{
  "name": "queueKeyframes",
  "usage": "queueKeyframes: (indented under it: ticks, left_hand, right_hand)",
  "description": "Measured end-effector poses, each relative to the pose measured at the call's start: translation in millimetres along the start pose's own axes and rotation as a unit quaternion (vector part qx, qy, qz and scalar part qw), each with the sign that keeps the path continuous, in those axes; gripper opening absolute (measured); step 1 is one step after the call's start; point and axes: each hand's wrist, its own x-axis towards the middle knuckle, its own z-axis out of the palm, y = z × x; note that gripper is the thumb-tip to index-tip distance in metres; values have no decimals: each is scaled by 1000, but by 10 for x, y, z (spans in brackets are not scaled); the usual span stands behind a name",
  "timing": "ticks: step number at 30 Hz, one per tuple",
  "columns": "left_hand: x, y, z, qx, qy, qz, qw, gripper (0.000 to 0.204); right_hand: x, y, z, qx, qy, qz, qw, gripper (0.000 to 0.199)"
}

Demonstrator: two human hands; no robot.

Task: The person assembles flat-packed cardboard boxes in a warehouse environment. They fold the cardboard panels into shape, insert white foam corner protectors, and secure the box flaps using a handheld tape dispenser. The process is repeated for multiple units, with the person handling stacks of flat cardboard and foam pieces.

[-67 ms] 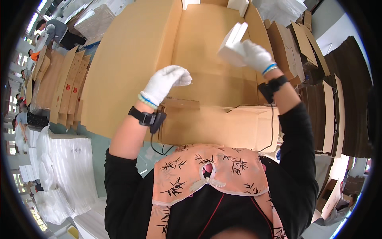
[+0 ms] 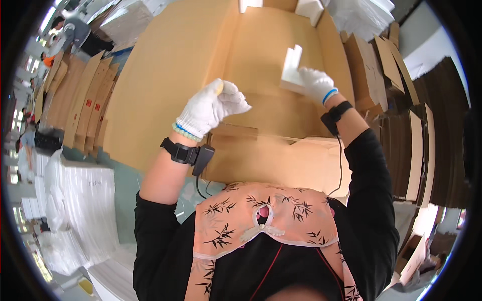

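A large open brown cardboard box [image 2: 191, 65] fills the middle of the view, its flaps spread wide. My right hand [image 2: 315, 83], in a white glove, grips a white folded paper piece [image 2: 291, 67] over the box's inside. My left hand [image 2: 213, 105], also gloved in white, hovers with curled fingers above the near edge of the box, just touching or close to the cardboard and holding nothing. Both wrists carry black bands.
Flat cardboard sheets [image 2: 85, 100] lean in rows on the left. More folded cartons [image 2: 401, 125] stack on the right. White bagged stacks [image 2: 80, 200] lie at lower left. White sheets [image 2: 361, 12] sit beyond the box. People [image 2: 75, 30] stand far at upper left.
My right hand has drawn the white piece slightly lower and closer over the box. My left hand's fingers have curled in a little.
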Motion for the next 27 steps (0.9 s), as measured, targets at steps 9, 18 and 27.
queueKeyframes:
  ticks: [9,18,27]
  left_hand:
    - [-460,167,443,-196,-221,39,954,68]
    - [194,-159,246,815,23,-151,558,57]
    - [-301,-153,210,788,147,79,593,36]
  right_hand:
    - [141,125,-965,1,-133,-33,991,46]
    - [-153,64,-1697,257,-261,1,930,51]
    - [153,-808,-195,190,33,-83,978,51]
